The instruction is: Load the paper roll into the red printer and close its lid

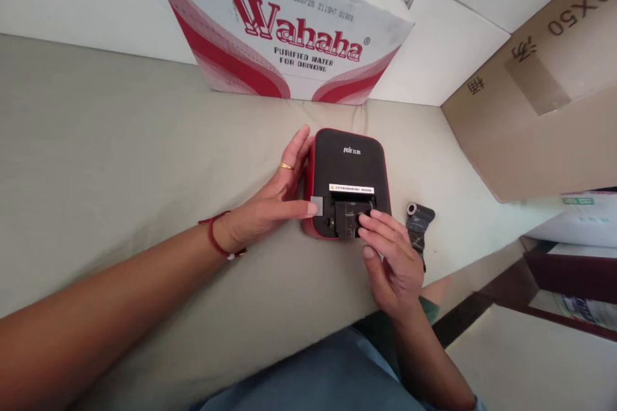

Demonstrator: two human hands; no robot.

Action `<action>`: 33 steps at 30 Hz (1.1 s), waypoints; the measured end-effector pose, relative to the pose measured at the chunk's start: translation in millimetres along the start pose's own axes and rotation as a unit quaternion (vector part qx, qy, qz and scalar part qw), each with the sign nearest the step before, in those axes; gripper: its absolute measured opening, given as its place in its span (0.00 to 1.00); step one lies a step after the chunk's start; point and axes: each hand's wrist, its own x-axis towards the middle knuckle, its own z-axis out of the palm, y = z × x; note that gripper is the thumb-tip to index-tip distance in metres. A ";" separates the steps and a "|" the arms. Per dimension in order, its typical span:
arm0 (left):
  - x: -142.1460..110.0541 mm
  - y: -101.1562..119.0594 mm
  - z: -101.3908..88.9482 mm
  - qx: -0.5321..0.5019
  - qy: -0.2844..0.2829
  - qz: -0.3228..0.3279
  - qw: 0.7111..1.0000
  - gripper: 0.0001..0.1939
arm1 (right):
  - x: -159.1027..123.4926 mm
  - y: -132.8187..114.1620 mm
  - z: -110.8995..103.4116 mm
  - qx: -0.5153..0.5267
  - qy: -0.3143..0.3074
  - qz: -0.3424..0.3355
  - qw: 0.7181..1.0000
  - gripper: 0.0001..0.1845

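Observation:
A black label printer [349, 164] with red sides stands on the pale tabletop. My left hand [274, 199] grips it at the left: the fingers lie along the red side and the thumb rests on a grey button [317, 205]. From the slot below a white warning sticker [351, 189], a strip of dark, creased film [346, 221] hangs over the front. The fingertips of my right hand [393, 257] touch the film's right part, stretched out, with the thumb apart from them. Right of the printer lies a small roll of dark ribbon [421, 213], its loose end partly behind my right hand.
Behind the printer stands a white and red water carton [308, 32] against more white boxes. A brown cardboard box [540, 90] is at the right. The table [144, 128] ends in front of my body, and a dark red shelf [569, 295] stands at the lower right.

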 end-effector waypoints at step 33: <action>14.3 -20.4 13.2 -0.057 0.244 -0.013 0.968 0.04 | 179.2 9.4 15.6 -0.341 -0.487 0.108 0.797 0.27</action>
